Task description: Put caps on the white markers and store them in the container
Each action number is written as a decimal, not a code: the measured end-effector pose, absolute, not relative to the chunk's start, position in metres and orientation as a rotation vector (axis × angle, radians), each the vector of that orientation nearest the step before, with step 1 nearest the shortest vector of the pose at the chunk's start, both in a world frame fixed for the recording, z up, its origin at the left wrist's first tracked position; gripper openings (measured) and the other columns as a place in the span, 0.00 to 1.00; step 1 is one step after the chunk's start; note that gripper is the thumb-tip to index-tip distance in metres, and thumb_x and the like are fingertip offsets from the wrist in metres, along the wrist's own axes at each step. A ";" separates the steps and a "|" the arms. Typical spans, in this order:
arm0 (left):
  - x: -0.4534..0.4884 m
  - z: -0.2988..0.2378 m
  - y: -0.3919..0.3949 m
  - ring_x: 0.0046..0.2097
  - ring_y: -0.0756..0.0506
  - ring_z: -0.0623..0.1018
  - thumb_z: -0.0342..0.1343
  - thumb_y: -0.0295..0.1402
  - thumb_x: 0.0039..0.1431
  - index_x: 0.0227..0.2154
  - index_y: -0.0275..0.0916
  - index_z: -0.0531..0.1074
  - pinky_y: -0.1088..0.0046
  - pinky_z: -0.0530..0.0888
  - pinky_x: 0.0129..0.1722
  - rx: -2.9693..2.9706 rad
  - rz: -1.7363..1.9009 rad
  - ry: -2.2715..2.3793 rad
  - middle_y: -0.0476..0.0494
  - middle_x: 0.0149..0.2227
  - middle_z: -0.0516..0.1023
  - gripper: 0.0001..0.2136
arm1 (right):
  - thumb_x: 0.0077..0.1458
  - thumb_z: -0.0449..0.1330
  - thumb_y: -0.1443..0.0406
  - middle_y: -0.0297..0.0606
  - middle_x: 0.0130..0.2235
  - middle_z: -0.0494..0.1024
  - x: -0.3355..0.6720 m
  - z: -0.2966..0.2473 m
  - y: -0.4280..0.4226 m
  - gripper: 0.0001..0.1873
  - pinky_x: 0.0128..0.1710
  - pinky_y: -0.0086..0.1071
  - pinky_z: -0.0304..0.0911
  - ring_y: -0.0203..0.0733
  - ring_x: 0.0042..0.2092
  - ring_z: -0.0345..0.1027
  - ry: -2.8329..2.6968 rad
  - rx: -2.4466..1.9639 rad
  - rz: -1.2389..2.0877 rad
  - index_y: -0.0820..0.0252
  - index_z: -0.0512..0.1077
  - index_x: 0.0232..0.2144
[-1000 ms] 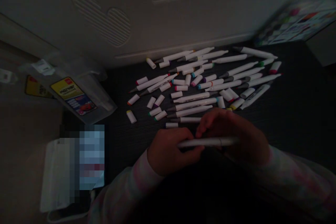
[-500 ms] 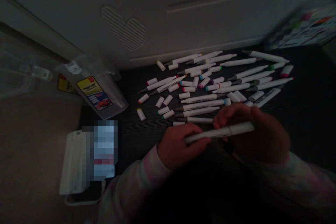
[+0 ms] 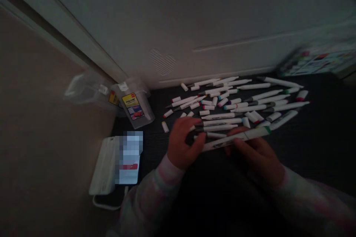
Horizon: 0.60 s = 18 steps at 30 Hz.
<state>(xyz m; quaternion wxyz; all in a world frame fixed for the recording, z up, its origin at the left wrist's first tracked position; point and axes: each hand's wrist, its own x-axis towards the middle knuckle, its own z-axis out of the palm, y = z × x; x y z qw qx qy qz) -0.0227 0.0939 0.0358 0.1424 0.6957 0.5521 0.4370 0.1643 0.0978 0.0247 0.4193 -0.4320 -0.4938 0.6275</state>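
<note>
Both my hands hold one long white marker (image 3: 236,139) with a green end, lying nearly level and tilted up to the right. My left hand (image 3: 182,142) is closed round its left end. My right hand (image 3: 257,155) grips it from below near the middle, fingers curled. Just beyond lies a scatter of white markers (image 3: 244,98) and loose caps (image 3: 204,112) with coloured ends on a dark mat (image 3: 319,133). The light is very dim.
A clear plastic tub (image 3: 135,105) with a yellow label stands at the mat's left corner, with another clear container (image 3: 83,89) beside it. A white case (image 3: 104,170) lies on the floor at lower left. A white cabinet front (image 3: 222,37) runs behind. A colourful sheet (image 3: 317,59) leans at the right.
The view has swung up and pulled back, so everything sits lower and smaller. The marker in my hands has tilted up at its right end and moved towards the pile.
</note>
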 end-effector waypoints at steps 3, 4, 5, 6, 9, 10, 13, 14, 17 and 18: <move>-0.055 0.038 0.104 0.49 0.42 0.66 0.52 0.34 0.50 0.47 0.35 0.60 0.62 0.62 0.50 1.975 1.561 2.330 0.37 0.45 0.67 0.21 | 0.48 0.57 0.59 0.32 0.19 0.71 0.163 0.019 0.102 0.09 0.24 0.32 0.61 0.38 0.24 0.65 -1.129 -1.037 1.556 0.58 0.67 0.31; -0.067 0.039 0.109 0.52 0.40 0.64 0.54 0.37 0.48 0.50 0.34 0.57 0.60 0.59 0.52 1.848 1.602 2.554 0.34 0.48 0.65 0.26 | 0.48 0.58 0.59 0.32 0.19 0.71 0.163 0.017 0.103 0.09 0.23 0.32 0.60 0.38 0.23 0.64 -1.114 -1.006 1.561 0.58 0.67 0.30; -0.078 0.039 0.113 0.54 0.38 0.61 0.55 0.39 0.46 0.51 0.32 0.54 0.59 0.57 0.54 1.735 1.568 2.710 0.32 0.51 0.62 0.30 | 0.47 0.58 0.59 0.32 0.19 0.71 0.162 0.014 0.104 0.10 0.22 0.32 0.60 0.38 0.22 0.64 -1.102 -0.974 1.562 0.58 0.67 0.30; -0.087 0.038 0.118 0.56 0.37 0.59 0.56 0.41 0.44 0.52 0.30 0.52 0.58 0.55 0.55 1.648 1.507 2.807 0.30 0.52 0.60 0.34 | 0.47 0.58 0.59 0.31 0.19 0.71 0.161 0.012 0.104 0.10 0.21 0.31 0.60 0.37 0.22 0.64 -1.088 -0.948 1.551 0.58 0.67 0.30; -0.103 0.037 0.127 0.58 0.36 0.57 0.57 0.44 0.42 0.55 0.31 0.47 0.57 0.57 0.55 1.405 1.248 2.901 0.28 0.56 0.55 0.40 | 0.46 0.60 0.60 0.31 0.18 0.70 0.158 0.008 0.102 0.10 0.21 0.31 0.60 0.37 0.21 0.64 -1.089 -0.898 1.505 0.59 0.66 0.28; -0.105 0.038 0.127 0.58 0.35 0.57 0.57 0.45 0.42 0.56 0.32 0.45 0.57 0.59 0.54 1.355 1.166 2.899 0.28 0.57 0.55 0.41 | 0.45 0.60 0.60 0.31 0.18 0.70 0.157 0.007 0.101 0.10 0.21 0.32 0.60 0.37 0.21 0.64 -1.099 -0.891 1.493 0.59 0.66 0.28; -0.105 0.043 0.123 0.55 0.33 0.61 0.58 0.45 0.42 0.57 0.33 0.44 0.54 0.63 0.50 1.323 1.142 2.870 0.28 0.55 0.58 0.42 | 0.44 0.60 0.60 0.30 0.17 0.70 0.155 0.007 0.094 0.11 0.20 0.32 0.60 0.37 0.20 0.63 -1.122 -0.885 1.452 0.60 0.66 0.28; -0.103 0.044 0.121 0.55 0.32 0.62 0.58 0.44 0.42 0.57 0.32 0.43 0.53 0.64 0.49 1.321 1.148 2.858 0.27 0.54 0.58 0.43 | 0.44 0.61 0.60 0.30 0.17 0.69 0.155 0.007 0.092 0.11 0.20 0.32 0.60 0.36 0.20 0.63 -1.123 -0.888 1.433 0.60 0.65 0.27; -0.099 0.046 0.115 0.53 0.31 0.64 0.57 0.44 0.43 0.57 0.34 0.41 0.50 0.65 0.46 1.326 1.131 2.810 0.26 0.53 0.60 0.42 | 0.43 0.62 0.59 0.30 0.18 0.69 0.158 0.007 0.087 0.11 0.20 0.32 0.61 0.36 0.20 0.63 -1.108 -0.909 1.371 0.60 0.66 0.26; -0.099 0.045 0.115 0.52 0.31 0.65 0.57 0.43 0.43 0.57 0.35 0.42 0.50 0.65 0.46 1.332 1.121 2.791 0.27 0.53 0.60 0.42 | 0.42 0.62 0.59 0.29 0.18 0.69 0.160 0.006 0.086 0.12 0.20 0.31 0.61 0.35 0.20 0.63 -1.097 -0.921 1.350 0.60 0.66 0.25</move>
